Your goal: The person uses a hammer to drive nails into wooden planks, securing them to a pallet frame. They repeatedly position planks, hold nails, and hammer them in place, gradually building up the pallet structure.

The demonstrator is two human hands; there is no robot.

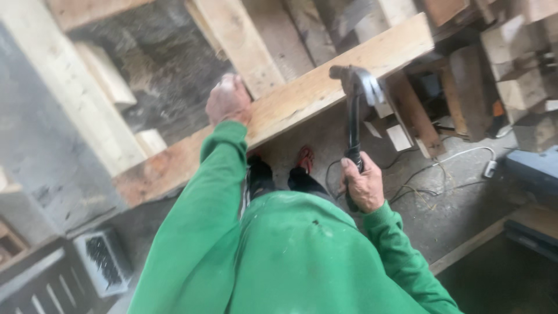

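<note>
Head view: right hand (365, 185) at 4 o'clock has its fingers wrapped tight around the black handle of a steel-headed claw hammer (354, 110), head raised just above a long pale wooden plank (302, 96) running diagonally. Left hand (228, 100) at 11 o'clock rests on that plank, fingers curled in a loose fist; green sleeves, grey concrete floor (459, 203) with loose cables (424, 180) at 3 o'clock.

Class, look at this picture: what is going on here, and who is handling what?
A person in a green sweatshirt stands over a long wooden plank that runs slantwise across the view. The left hand rests on the plank, apparently steadying it. The right hand grips the dark handle of a claw hammer, whose metal head is raised just over the plank's near edge. More timber lies beyond the plank, and a white cable trails over the concrete floor.
</note>
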